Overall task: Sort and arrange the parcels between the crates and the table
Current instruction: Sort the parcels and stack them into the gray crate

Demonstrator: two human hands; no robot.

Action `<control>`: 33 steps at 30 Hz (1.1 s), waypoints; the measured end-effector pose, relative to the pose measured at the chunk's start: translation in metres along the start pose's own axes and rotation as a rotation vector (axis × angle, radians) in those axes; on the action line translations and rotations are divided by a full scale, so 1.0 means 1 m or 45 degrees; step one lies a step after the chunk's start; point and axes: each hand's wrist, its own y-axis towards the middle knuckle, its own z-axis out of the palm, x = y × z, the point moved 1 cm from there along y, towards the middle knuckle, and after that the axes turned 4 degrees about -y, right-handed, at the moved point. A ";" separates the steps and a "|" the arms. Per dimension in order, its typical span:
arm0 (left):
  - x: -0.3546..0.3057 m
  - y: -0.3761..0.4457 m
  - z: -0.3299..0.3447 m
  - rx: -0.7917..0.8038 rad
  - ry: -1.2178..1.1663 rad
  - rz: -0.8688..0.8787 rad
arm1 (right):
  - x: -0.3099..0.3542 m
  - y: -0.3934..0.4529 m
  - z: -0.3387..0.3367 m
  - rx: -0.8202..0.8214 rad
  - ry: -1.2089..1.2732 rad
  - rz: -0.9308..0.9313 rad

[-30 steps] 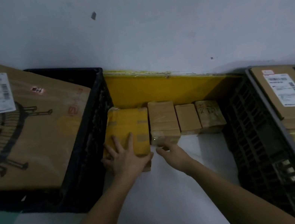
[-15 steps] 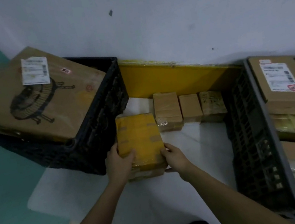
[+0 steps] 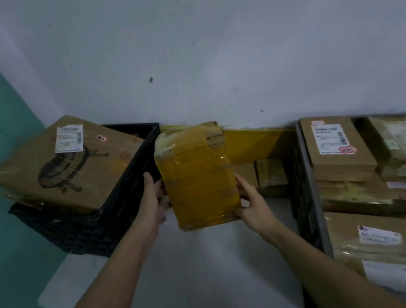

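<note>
Head view: both hands hold 1 yellow-taped parcel [image 3: 198, 179] up off the white table [image 3: 186, 279], tilted toward the camera, in the gap between the 2 crates. Left hand [image 3: 154, 203] presses flat along its left side, fingers fairly straight; right hand [image 3: 253, 206] wraps the lower right corner with curled fingers. Black crate [image 3: 114, 213] on the left carries 1 big cardboard box with a printed drawing [image 3: 69, 169] lying across its top. Grey crate [image 3: 311, 189] on the right is packed with several labelled parcels [image 3: 339, 146]. At least 2 small brown parcels [image 3: 270, 174] sit at the table's back by a yellow board [image 3: 256, 141], partly hidden. Judgement: sorting is mid-way; this parcel has no destination yet, the small ones remain.
</note>
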 end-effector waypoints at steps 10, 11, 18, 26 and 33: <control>-0.022 -0.025 0.009 0.530 -0.128 0.047 | 0.034 -0.017 -0.047 0.053 0.345 0.259; -0.023 -0.026 0.011 0.586 -0.111 0.061 | 0.036 -0.018 -0.050 0.084 0.553 0.283; -0.020 -0.041 0.023 0.750 -0.259 0.008 | 0.042 -0.018 -0.073 0.202 0.627 0.181; -0.023 -0.056 0.052 0.383 -0.140 0.231 | 0.053 -0.030 -0.073 0.160 0.463 0.014; -0.044 -0.066 0.041 0.188 0.120 0.415 | 0.076 -0.032 -0.094 0.136 -0.018 -0.023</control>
